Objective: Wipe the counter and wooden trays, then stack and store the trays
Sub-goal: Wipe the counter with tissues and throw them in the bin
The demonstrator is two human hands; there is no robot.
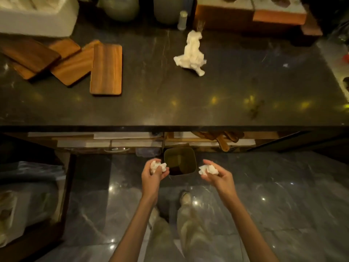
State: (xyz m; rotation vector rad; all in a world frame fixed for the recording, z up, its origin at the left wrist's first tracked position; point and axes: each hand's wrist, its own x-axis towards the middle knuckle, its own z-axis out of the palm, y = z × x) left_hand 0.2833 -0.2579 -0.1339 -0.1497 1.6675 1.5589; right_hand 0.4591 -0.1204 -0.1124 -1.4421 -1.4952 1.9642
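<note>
Left hand [154, 175]: fingers curled tight round a crumpled white tissue wad [157, 166]. Right hand [217, 176]: fingers pinching a second wad [207, 170]. Both hands held apart, either side of a dark bin [179, 161] on the floor, near the bench [188, 103] edge. Wooden trays [75, 61] lie on the far left of the bench, overlapping loosely; count unclear, perhaps five. Crumpled white cloth [191, 52], possibly paper, sits far centre, well apart from the trays.
</note>
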